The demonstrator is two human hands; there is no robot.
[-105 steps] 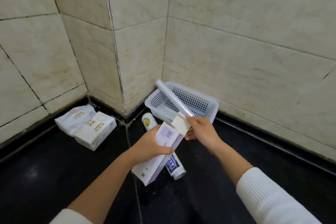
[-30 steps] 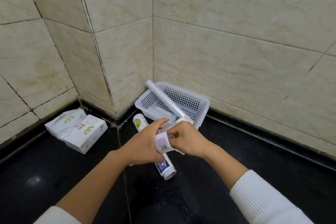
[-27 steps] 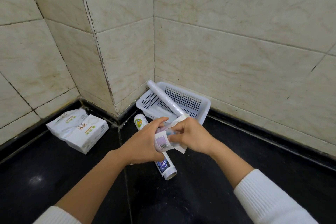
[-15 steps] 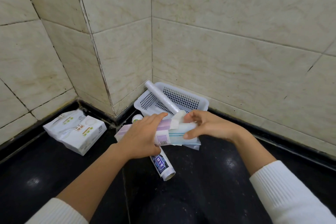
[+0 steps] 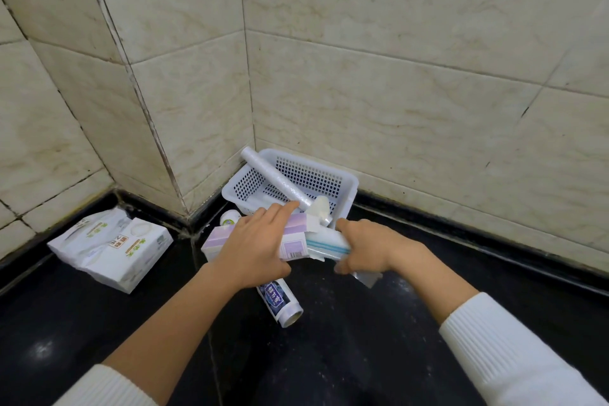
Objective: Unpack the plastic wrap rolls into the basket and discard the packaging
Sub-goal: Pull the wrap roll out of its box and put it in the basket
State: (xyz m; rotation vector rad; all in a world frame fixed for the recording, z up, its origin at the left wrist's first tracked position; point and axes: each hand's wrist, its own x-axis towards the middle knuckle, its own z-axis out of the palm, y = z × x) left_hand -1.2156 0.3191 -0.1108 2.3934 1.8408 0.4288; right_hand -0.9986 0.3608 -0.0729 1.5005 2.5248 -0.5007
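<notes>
My left hand (image 5: 255, 249) grips a long white and lilac carton (image 5: 296, 234), held level above the black floor. A roll of plastic wrap with a blue stripe (image 5: 328, 243) sticks out of the carton's open right end, and my right hand (image 5: 369, 249) is closed on it. The carton's end flap (image 5: 321, 208) stands up. Behind the hands sits a white perforated basket (image 5: 342, 180) in the wall corner. A bare clear roll (image 5: 280, 181) leans in it, one end over the rim. Another wrapped roll with a dark label (image 5: 280, 300) lies on the floor under my left hand.
Two white tissue packs (image 5: 112, 245) lie on the floor at the left, against the wall. A small white tube end (image 5: 230, 217) shows beside the basket. Beige tiled walls close the corner at the back and left.
The carton has been turned from upright to level. My right hand has gone from its end flap to the roll and drawn the roll partly out to the right.
</notes>
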